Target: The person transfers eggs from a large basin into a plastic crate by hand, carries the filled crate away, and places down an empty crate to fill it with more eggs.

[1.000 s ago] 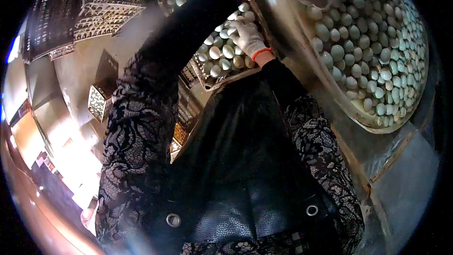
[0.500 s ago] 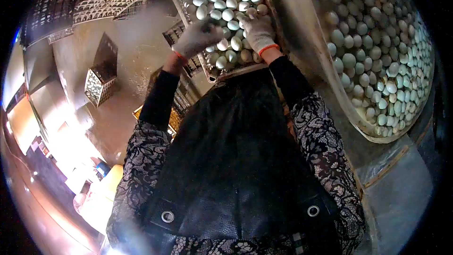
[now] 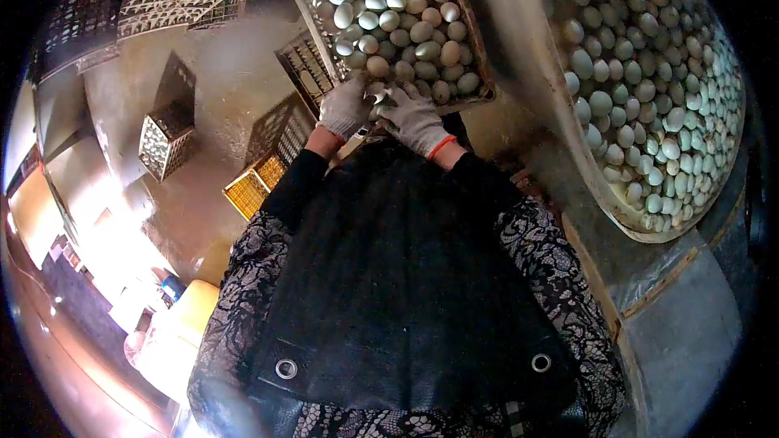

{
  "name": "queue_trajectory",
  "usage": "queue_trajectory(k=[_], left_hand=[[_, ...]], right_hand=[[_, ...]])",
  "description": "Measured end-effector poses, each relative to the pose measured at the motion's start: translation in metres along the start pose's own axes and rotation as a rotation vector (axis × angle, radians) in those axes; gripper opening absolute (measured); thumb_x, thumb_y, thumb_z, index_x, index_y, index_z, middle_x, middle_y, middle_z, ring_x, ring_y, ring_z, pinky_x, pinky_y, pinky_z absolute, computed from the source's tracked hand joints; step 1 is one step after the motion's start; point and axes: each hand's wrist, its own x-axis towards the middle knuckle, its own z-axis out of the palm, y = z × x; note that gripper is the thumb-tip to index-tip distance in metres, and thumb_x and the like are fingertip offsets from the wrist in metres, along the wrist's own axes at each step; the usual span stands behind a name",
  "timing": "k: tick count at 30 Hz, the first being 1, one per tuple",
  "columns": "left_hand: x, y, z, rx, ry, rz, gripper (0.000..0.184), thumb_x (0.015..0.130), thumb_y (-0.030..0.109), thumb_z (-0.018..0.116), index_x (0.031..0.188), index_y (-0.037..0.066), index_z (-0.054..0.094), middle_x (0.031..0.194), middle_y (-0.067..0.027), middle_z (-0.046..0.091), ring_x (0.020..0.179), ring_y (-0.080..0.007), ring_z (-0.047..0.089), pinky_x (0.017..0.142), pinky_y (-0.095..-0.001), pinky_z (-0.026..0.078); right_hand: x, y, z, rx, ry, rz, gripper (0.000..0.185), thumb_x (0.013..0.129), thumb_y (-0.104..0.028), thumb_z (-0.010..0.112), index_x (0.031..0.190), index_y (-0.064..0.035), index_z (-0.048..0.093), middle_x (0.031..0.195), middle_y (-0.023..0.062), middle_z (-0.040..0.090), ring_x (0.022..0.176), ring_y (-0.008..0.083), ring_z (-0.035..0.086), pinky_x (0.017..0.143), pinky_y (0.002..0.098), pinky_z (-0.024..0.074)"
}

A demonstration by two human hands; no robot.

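1. Presently, the left hand (image 3: 347, 107) and right hand (image 3: 414, 116), both gloved, meet at the near-left corner of the crate (image 3: 310, 24); fingers are partly curled, their contents indeterminable.
2. Loose eggs (image 3: 421, 31) sit inside the crate; further eggs (image 3: 673, 119) fill the tub (image 3: 649, 237) at right.
3. Judgement: sound handling calls for light, even finger pressure, keeping shells from rim and neighbours.

The near-left corner of the egg crate (image 3: 311, 20) is covered by the left gloved hand (image 3: 346, 109) and right gloved hand (image 3: 415, 120); what lies between them cannot be made out. Crate and egg-filled tub (image 3: 641, 234) are cut off at the top.
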Motion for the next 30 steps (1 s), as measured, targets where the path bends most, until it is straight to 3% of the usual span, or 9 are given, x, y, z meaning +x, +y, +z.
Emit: queue_trajectory(k=[6,8,10,12,14,17,22,26,30], left_hand=[[0.010,-0.003,0.014,0.106,0.130,0.188,0.023,0.079,0.030,0.066,0.090,0.010,0.063,0.094,-0.0128,0.063,0.077,-0.0328,0.062,0.062,-0.0432,0.050],[0.010,-0.007,0.014,-0.126,0.319,0.270,0.024,0.078,0.032,0.069,0.090,0.012,0.066,0.088,-0.0118,0.064,0.077,-0.0315,0.063,0.065,-0.0405,0.050],[0.015,-0.009,0.016,-0.594,0.333,0.045,0.029,0.080,0.030,0.068,0.101,0.010,0.067,0.088,-0.0110,0.068,0.080,-0.0240,0.065,0.070,-0.0338,0.051],[0.023,0.010,-0.013,-1.070,0.137,-0.259,0.031,0.083,0.027,0.064,0.105,0.005,0.065,0.090,-0.0117,0.069,0.082,-0.0211,0.066,0.074,-0.0334,0.051],[0.044,0.010,-0.006,-1.256,0.152,-0.105,0.037,0.084,0.028,0.061,0.110,0.002,0.061,0.092,-0.0141,0.067,0.083,-0.0234,0.066,0.077,-0.0338,0.052],[0.071,0.010,0.010,-0.605,0.249,0.118,0.048,0.075,0.027,0.066,0.117,0.005,0.057,0.108,-0.0187,0.058,0.102,-0.0357,0.056,0.089,-0.0408,0.047],[0.087,0.016,0.037,-0.101,0.503,0.654,0.041,0.076,0.012,0.060,0.117,0.010,0.059,0.120,-0.0152,0.055,0.117,-0.0374,0.047,0.095,-0.0399,0.044],[0.061,0.024,0.038,0.092,0.479,0.537,0.046,0.076,0.013,0.059,0.122,0.015,0.055,0.134,-0.0083,0.046,0.131,-0.0340,0.033,0.102,-0.0453,0.036],[0.074,0.007,0.045,0.363,0.367,0.517,0.050,0.081,0.016,0.056,0.130,0.019,0.047,0.143,-0.0075,0.036,0.136,-0.0332,0.025,0.109,-0.0507,0.023]], right_hand=[[0.005,-0.003,-0.003,0.089,-0.189,0.093,0.031,0.082,-0.034,0.060,0.108,-0.0178,0.065,0.121,0.0136,0.052,0.111,0.0350,0.048,0.089,0.0446,0.0429],[0.016,-0.002,-0.033,0.044,-0.206,0.160,0.033,0.083,-0.033,0.059,0.112,-0.0172,0.062,0.121,0.0140,0.052,0.111,0.0348,0.048,0.089,0.0452,0.0435],[0.018,0.004,-0.040,0.010,-0.227,0.232,0.036,0.084,-0.032,0.058,0.116,-0.0166,0.060,0.122,0.0144,0.052,0.111,0.0346,0.049,0.089,0.0458,0.0441],[0.019,0.026,-0.019,-0.052,0.181,0.239,0.039,0.085,-0.030,0.057,0.123,-0.0183,0.055,0.127,0.0131,0.051,0.118,0.0357,0.046,0.091,0.0475,0.0444],[0.017,0.037,-0.001,-0.188,0.069,0.251,0.040,0.085,-0.029,0.057,0.124,-0.0183,0.054,0.131,0.0119,0.049,0.124,0.0371,0.042,0.093,0.0473,0.0436],[0.013,0.053,0.016,-0.156,0.180,0.110,0.042,0.085,-0.029,0.057,0.125,-0.0161,0.054,0.134,0.0118,0.046,0.127,0.0367,0.039,0.100,0.0467,0.0392],[0.003,0.046,0.023,-0.273,0.074,0.208,0.037,0.085,-0.029,0.058,0.120,-0.0170,0.057,0.133,0.0139,0.045,0.125,0.0380,0.039,0.099,0.0471,0.0387],[0.000,0.038,-0.005,0.077,-0.098,0.411,0.039,0.082,-0.025,0.062,0.118,-0.0128,0.055,0.131,0.0163,0.044,0.116,0.0393,0.044,0.094,0.0479,0.0412],[0.001,0.079,0.111,-0.833,0.282,0.364,0.044,0.079,-0.028,0.065,0.119,-0.0138,0.053,0.128,0.0164,0.044,0.113,0.0394,0.046,0.090,0.0483,0.0438]])
